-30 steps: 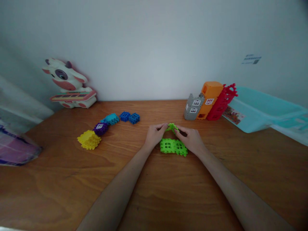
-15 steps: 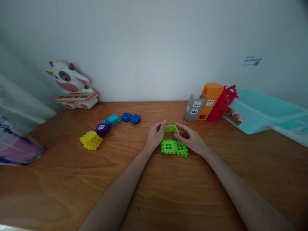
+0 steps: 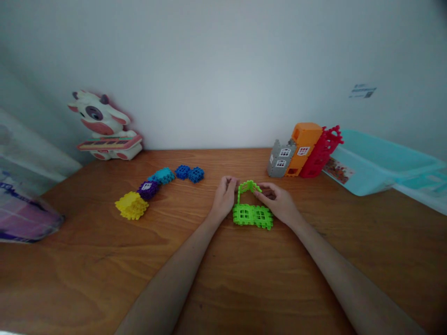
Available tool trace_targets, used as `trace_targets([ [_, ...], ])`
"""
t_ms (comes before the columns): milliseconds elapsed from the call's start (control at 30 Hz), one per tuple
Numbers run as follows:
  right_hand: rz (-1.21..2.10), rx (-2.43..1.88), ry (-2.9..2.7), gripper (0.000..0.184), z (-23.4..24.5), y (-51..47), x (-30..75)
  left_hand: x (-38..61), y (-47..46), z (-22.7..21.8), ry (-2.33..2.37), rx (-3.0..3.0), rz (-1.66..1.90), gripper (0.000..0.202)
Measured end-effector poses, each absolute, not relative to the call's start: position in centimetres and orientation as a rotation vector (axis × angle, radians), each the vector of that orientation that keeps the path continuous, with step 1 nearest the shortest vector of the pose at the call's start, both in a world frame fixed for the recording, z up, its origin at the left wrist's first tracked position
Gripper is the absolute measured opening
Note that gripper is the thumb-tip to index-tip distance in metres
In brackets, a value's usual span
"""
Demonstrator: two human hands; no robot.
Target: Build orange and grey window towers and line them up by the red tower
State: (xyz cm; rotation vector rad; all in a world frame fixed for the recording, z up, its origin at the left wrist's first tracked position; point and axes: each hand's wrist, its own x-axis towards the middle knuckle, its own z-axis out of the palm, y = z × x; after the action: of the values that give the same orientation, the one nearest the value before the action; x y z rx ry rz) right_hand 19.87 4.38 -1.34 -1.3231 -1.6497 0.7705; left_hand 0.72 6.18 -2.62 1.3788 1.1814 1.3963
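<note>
Right grip point(image 3: 279, 204): closed, fingertips point(image 3: 260, 193) set against the right side of a lime-green waffle-block arch point(image 3: 248, 187), apparently holding it. Left grip point(image 3: 223, 197): fingers curled, knuckles up, just beside the arch's left leg; whether they touch it, cannot tell.

Arch: narrow, upright, standing between the two grips, its foot on the far edge of a lime-green two-window panel point(image 3: 253, 216). Panel: flat on the counter point(image 3: 314, 279), nearer the person than the grips and between them.

To the left, in a loose row along the counter: yellow waffle-block stack point(image 3: 132, 205), touching a purple block with white window point(image 3: 148, 190), then a teal block point(image 3: 162, 175), then two joined blue blocks point(image 3: 189, 173).

To the far right, against the wall point(image 3: 223, 83): grey castle-style panel point(image 3: 280, 158), orange panel point(image 3: 303, 149) and red crenellated panel point(image 3: 323, 151), leaning together. Beside them, a pale turquoise plastic bin point(image 3: 370, 163) with a printed label.

Far left corner: cow-shaped toy point(image 3: 101, 125) with a toy keyboard point(image 3: 109, 143). Near left edge: pink-and-purple plastic bag point(image 3: 24, 218).
</note>
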Motion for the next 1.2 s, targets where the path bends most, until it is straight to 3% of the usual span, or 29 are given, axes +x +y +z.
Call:
trace_targets([
  [233, 0.666, -1.392, -1.597, 0.032, -1.1, 4.3, 19.8, 0.4, 6.2, -3.0, 1.028, 1.627, 1.316, 0.034],
  [433, 0.806, -1.295, -1.566, 0.032, -0.9, 4.2, 19.6, 0.7, 5.9, -2.9, 0.967, 1.583, 1.314, 0.020],
  [767, 0.975, -1.120, -1.603, 0.047, -1.4, 4.0, 19.7, 0.7, 5.4, -2.1, 0.971, 1.547, 1.288, 0.015],
  [967, 0.997, -1.092, -1.558, 0.035, -1.9, 4.6, 20.1, 0.9, 5.6, -2.5, 0.888, 1.400, 1.334, 0.032],
  [1200, 0.846, -1.105, -1.620, 0.027, -1.4, 4.2, 20.1, 0.8, 5.9, -2.4, 0.877, 1.414, 1.301, 0.029],
])
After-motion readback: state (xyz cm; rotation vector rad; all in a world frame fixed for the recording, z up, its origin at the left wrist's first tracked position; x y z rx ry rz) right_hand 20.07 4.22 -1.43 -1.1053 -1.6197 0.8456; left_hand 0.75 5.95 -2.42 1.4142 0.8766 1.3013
